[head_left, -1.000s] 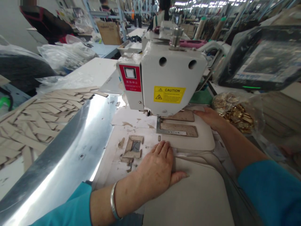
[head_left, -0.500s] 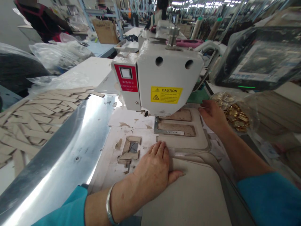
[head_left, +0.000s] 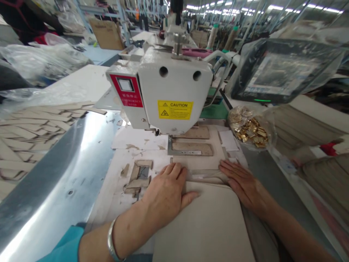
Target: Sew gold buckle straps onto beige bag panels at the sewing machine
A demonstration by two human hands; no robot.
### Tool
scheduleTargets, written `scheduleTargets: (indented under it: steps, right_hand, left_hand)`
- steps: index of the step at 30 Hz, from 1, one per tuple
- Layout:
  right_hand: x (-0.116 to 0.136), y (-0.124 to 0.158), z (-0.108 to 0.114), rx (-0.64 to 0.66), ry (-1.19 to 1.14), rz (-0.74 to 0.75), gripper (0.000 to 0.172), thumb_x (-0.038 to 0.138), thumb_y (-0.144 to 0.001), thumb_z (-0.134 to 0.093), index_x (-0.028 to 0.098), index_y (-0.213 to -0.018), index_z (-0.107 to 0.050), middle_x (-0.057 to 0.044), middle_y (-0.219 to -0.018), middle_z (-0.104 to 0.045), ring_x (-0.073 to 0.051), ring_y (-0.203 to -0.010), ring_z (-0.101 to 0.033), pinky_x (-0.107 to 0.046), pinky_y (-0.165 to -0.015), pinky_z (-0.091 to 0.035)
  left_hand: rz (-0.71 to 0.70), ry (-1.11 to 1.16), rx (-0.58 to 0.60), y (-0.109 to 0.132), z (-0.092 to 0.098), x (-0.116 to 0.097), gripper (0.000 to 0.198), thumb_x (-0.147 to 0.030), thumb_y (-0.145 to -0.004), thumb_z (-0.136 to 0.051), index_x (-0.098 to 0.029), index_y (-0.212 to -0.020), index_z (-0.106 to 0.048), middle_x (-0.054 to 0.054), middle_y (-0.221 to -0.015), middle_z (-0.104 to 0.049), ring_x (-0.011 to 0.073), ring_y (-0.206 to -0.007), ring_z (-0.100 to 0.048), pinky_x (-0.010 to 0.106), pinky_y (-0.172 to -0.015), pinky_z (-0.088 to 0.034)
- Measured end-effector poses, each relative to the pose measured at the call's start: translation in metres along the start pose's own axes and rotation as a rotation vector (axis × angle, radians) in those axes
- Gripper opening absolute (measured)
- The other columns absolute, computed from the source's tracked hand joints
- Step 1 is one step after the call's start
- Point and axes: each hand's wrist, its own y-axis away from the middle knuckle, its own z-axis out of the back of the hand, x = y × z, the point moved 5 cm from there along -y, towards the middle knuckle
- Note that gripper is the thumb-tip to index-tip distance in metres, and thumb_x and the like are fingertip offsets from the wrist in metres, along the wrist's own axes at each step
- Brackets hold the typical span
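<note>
A beige panel (head_left: 196, 163) lies flat beneath the sewing machine head (head_left: 176, 91), with a metal clamp frame (head_left: 188, 152) over its cut-out area. My left hand (head_left: 169, 191) rests flat, fingertips at the panel's lower left edge, its thumb over a second beige panel (head_left: 204, 222) closer to me. At the first panel's lower right corner lies my right hand (head_left: 244, 183), fingers stretched out, palm side down. Layered edges of more beige pieces show between the hands. Neither hand grips anything visible.
Beige strips (head_left: 35, 138) are heaped at the left beside a shiny metal plate (head_left: 81, 163). On the right are a plastic bag of gold metal fittings (head_left: 252, 131), a plastic-wrapped control screen (head_left: 280, 74) and stacked beige panels (head_left: 305, 122). A person (head_left: 24, 18) is far left.
My right hand has come back toward me, from the panel's upper right edge to its lower right corner. The left hand stays at the lower left edge. My view has turned slightly right.
</note>
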Motion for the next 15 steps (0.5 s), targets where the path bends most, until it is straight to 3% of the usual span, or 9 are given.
scheduleTargets:
  steps: [5, 12, 15]
  right_hand:
    - [0.0012, -0.0098, 0.0091, -0.132, -0.098, -0.028, 0.024, 0.017, -0.097, -0.042, 0.019, -0.117, -0.057, -0.010, -0.118, -0.065, -0.021, -0.117, -0.059, -0.048, -0.113, -0.037]
    - [0.0006, -0.0077, 0.0070, -0.148, -0.096, -0.016, 0.033, 0.015, -0.098, -0.042, 0.016, -0.128, -0.053, -0.011, -0.121, -0.063, -0.022, -0.118, -0.057, -0.050, -0.115, -0.033]
    - [-0.0002, -0.0107, 0.0046, -0.143, -0.103, -0.035, 0.031, 0.016, -0.098, -0.041, 0.017, -0.124, -0.058, -0.011, -0.117, -0.063, -0.022, -0.114, -0.058, -0.052, -0.114, -0.033]
  left_hand:
    - [-0.001, 0.015, 0.010, -0.0005, -0.0015, 0.0015, 0.051, -0.058, -0.094, -0.047, -0.015, -0.119, -0.058, 0.014, -0.120, -0.058, 0.0325, -0.115, -0.055, 0.049, -0.093, -0.053]
    - [0.000, 0.021, 0.028, -0.0012, -0.0011, 0.0002, 0.048, -0.056, -0.095, -0.047, -0.015, -0.116, -0.059, 0.013, -0.117, -0.057, 0.0316, -0.113, -0.054, 0.048, -0.093, -0.052]
    - [0.002, 0.012, 0.038, -0.0017, -0.0006, 0.0000, 0.046, -0.055, -0.095, -0.047, -0.015, -0.115, -0.060, 0.013, -0.116, -0.058, 0.0317, -0.112, -0.054, 0.049, -0.094, -0.051]
